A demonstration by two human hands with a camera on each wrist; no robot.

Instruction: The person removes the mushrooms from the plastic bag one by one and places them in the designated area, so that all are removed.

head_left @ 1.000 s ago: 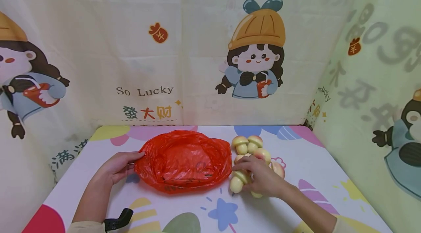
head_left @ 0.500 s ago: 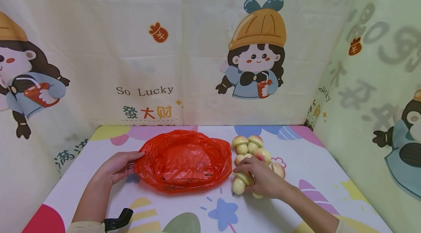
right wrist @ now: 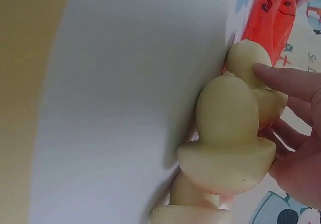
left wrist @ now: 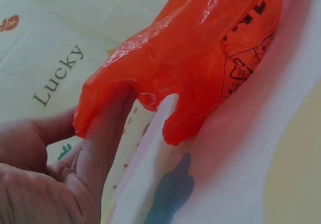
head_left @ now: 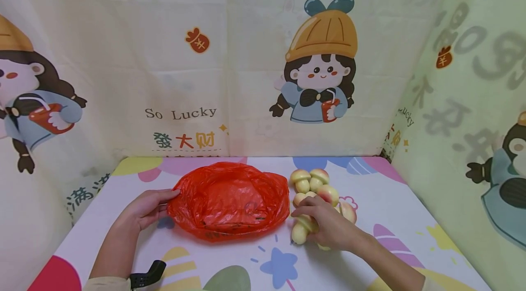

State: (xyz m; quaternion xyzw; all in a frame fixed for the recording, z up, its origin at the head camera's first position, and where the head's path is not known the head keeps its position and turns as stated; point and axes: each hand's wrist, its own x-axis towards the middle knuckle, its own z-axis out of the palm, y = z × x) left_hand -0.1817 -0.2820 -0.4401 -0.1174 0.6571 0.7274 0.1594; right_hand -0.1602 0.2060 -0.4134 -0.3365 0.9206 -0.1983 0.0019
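Note:
A red plastic bag (head_left: 236, 202) lies on the table with its mouth spread wide. My left hand (head_left: 144, 208) pinches the bag's left rim; in the left wrist view the fingers (left wrist: 108, 128) reach inside the thin film while the thumb lies outside. To the right of the bag, my right hand (head_left: 330, 224) grips a pale toy mushroom (head_left: 302, 230), its rounded stem toward the front. The right wrist view has the thumb (right wrist: 286, 78) on this mushroom (right wrist: 246, 58), with a larger-looking mushroom (right wrist: 228, 118) right beside it. My right hand partly hides the mushrooms under it.
More mushrooms with pinkish caps stand behind the right hand, including one at the back (head_left: 301, 180) and one on the right (head_left: 347, 212). The table (head_left: 349, 272) has a colourful printed cover. Printed cloth (head_left: 246, 76) hangs behind and at both sides.
My right hand has shifted slightly toward the front and right, and the gripped toy mushroom has moved a little with it. The left hand and the bag stay almost still.

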